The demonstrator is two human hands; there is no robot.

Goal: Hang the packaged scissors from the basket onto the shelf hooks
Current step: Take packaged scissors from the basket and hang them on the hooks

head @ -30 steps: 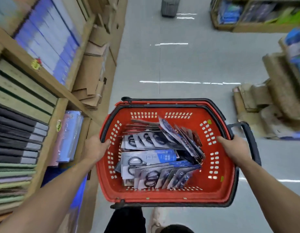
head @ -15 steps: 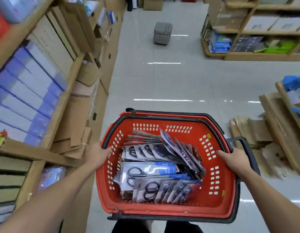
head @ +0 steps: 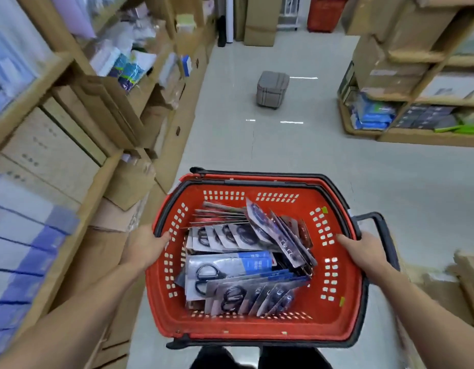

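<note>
I see left grip (head: 148, 249) clamped on left rim of basket (head: 257, 330) | right grip (head: 363, 251) clamped on right rim | scissors (head: 230, 265) heaped inside basket, held over floor (head: 257, 145) | shelf (head: 97, 187) at my left

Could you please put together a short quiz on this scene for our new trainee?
1. True or false: the red basket is empty.
2. What stands on the aisle floor ahead? A) a grey stool B) a ladder C) a trolley
3. Fill in: the left hand and the right hand each grip the basket's ___.

Key
1. False: it holds packaged scissors.
2. A
3. rim
</note>
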